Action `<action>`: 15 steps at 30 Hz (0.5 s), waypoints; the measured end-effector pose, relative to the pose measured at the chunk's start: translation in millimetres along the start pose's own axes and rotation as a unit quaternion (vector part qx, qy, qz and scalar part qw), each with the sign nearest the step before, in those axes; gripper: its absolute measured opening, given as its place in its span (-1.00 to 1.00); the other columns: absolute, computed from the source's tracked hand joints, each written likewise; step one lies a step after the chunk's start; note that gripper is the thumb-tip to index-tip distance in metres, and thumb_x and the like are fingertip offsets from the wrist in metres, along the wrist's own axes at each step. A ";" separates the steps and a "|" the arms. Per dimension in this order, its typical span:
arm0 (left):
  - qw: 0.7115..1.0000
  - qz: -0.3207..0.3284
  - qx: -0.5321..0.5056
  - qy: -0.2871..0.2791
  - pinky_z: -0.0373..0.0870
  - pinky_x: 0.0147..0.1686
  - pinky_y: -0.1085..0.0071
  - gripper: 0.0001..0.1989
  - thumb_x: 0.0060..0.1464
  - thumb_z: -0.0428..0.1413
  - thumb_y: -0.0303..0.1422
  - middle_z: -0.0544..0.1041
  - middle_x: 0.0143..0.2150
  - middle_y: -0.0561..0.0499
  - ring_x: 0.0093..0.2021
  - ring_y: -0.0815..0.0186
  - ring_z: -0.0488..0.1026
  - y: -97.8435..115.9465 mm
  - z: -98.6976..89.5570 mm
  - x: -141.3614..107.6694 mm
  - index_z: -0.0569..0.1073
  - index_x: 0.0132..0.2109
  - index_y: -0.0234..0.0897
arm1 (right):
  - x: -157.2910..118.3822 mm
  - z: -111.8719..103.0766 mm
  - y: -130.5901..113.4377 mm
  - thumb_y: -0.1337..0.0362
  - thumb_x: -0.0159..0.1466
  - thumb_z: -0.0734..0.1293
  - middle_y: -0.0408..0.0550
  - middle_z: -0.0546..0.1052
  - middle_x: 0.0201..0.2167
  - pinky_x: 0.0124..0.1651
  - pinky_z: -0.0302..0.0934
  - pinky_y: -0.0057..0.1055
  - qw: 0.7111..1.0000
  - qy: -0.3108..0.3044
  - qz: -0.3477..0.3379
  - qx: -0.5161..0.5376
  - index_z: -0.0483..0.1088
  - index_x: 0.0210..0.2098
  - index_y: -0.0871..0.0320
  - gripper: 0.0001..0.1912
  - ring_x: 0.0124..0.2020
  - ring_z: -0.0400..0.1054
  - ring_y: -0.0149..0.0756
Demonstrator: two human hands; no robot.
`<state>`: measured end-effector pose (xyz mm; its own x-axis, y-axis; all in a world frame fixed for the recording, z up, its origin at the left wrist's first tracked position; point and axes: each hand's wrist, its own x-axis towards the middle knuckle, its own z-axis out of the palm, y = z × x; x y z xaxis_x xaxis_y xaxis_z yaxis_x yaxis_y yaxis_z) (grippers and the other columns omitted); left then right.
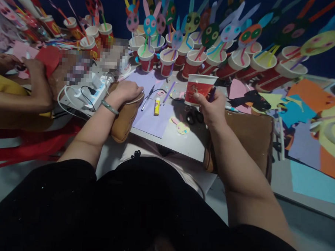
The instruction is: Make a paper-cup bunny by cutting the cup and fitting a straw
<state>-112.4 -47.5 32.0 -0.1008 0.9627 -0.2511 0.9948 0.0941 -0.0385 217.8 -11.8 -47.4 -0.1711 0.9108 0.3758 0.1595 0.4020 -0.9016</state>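
Observation:
My right hand (pixel 215 109) grips a red-and-white paper cup (pixel 198 90) above the table, thumb on its near side. Something thin and dark purple shows beside the fingers; I cannot tell what it is. My left hand (pixel 129 91) rests on a brown cushion (pixel 126 120) with its fingers curled in, and whatever they may hold is hidden. Between the hands, a yellow glue stick (pixel 157 107) and a pen (pixel 148 97) lie on a purple paper sheet (pixel 148 124). Black-handled scissors (pixel 194 117) and a small yellow paper rabbit face (pixel 182 127) lie below the cup.
Rows of paper cups (pixel 168 62) with paper animal faces on straws line the back. A second brown cushion (pixel 247 143) lies under my right forearm. Coloured paper scraps (pixel 304 94) cover the right side. At left are a power strip (pixel 98 91) and another person's arm (pixel 37 83).

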 end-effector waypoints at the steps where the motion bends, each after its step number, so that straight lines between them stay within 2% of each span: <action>1: 1.000 -0.005 0.014 -0.007 0.40 0.26 -0.03 -0.30 0.43 -0.19 -0.09 0.60 0.20 -0.55 0.27 -0.25 0.52 1.3 1.9 -1.2 0.59 0.16 -0.65 | -0.8 -0.2 -1.8 -0.37 0.15 0.50 0.01 0.65 -0.24 -0.11 0.55 -0.05 1.000 0.012 0.012 -0.005 0.51 -0.13 0.10 -0.32 -0.16 0.60 -0.05; 5: 1.000 0.007 -0.019 0.023 0.43 0.20 -0.02 -0.42 0.38 -0.09 -0.11 0.66 0.10 -0.46 0.18 -0.21 0.57 2.7 4.1 0.3 0.65 0.07 -0.49 | -4.1 1.9 -10.8 -0.36 0.08 0.55 0.04 0.68 -0.21 -0.06 0.56 -0.02 0.999 0.025 0.034 0.006 0.51 -0.17 0.10 -0.32 -0.17 0.61 -0.04; 7: 0.994 0.024 -0.070 0.076 0.39 0.24 -0.03 -0.51 0.35 -0.01 -0.14 0.65 0.09 -0.44 0.18 -0.20 0.56 5.3 -0.9 6.9 0.63 0.07 -0.44 | -5.6 3.7 -14.1 -0.33 0.09 0.57 0.05 0.69 -0.19 -0.04 0.57 0.01 0.999 0.016 0.043 0.017 0.51 -0.17 0.09 -0.35 -0.15 0.62 -0.03; 9: 0.978 0.062 -0.141 0.143 0.34 0.29 -0.02 -0.59 0.33 0.05 -0.17 0.64 0.10 -0.39 0.22 -0.16 0.52 14.8 -7.8 18.2 0.61 0.07 -0.38 | -6.9 5.3 -16.8 -0.29 0.09 0.59 0.05 0.70 -0.17 0.00 0.57 0.04 0.998 0.012 0.057 0.028 0.52 -0.17 0.07 -0.38 -0.12 0.62 -0.02; 11: 0.942 0.129 -0.249 0.185 0.34 0.29 0.05 -0.67 0.28 0.16 -0.12 0.66 -0.01 -0.27 0.20 -0.09 0.52 34.4 -12.2 32.6 0.61 -0.03 -0.29 | -7.6 6.4 -19.7 -0.27 0.05 0.62 0.02 0.70 -0.18 0.04 0.57 0.04 0.996 0.013 0.071 0.047 0.52 -0.18 0.06 -0.38 -0.12 0.63 -0.03; 12: 0.914 0.170 -0.317 0.188 0.37 0.26 0.07 -0.66 0.24 0.22 -0.08 0.66 -0.08 -0.21 0.16 -0.06 0.54 47.9 -12.4 39.6 0.60 -0.07 -0.27 | -7.7 6.6 -21.4 -0.26 0.03 0.63 0.02 0.71 -0.18 0.05 0.58 0.03 0.995 0.015 0.077 0.059 0.52 -0.19 0.06 -0.38 -0.13 0.63 -0.04; 13: 0.879 0.212 -0.387 0.179 0.41 0.23 0.07 -0.62 0.18 0.29 -0.04 0.64 -0.13 -0.16 0.13 -0.04 0.56 62.9 -11.0 45.9 0.59 -0.07 -0.27 | -7.6 6.7 -23.3 -0.26 0.01 0.64 0.01 0.70 -0.18 0.06 0.58 0.02 0.994 0.018 0.081 0.070 0.53 -0.19 0.06 -0.37 -0.13 0.63 -0.06; 15: 0.805 0.288 -0.504 0.120 0.47 0.19 0.06 -0.42 0.05 0.38 0.07 0.63 -0.12 -0.12 0.09 -0.03 0.59 94.0 -3.8 54.7 0.57 0.03 -0.27 | -6.8 6.2 -27.0 -0.25 0.03 0.63 0.02 0.70 -0.15 0.09 0.57 -0.01 0.992 0.020 0.091 0.090 0.54 -0.16 0.08 -0.37 -0.12 0.62 -0.09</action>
<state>-24.3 15.0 18.3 0.2664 0.9302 0.2525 0.3931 -0.3441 0.8527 208.6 -29.4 -26.9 -0.1152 0.9713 0.2082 0.0068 0.2103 -0.9776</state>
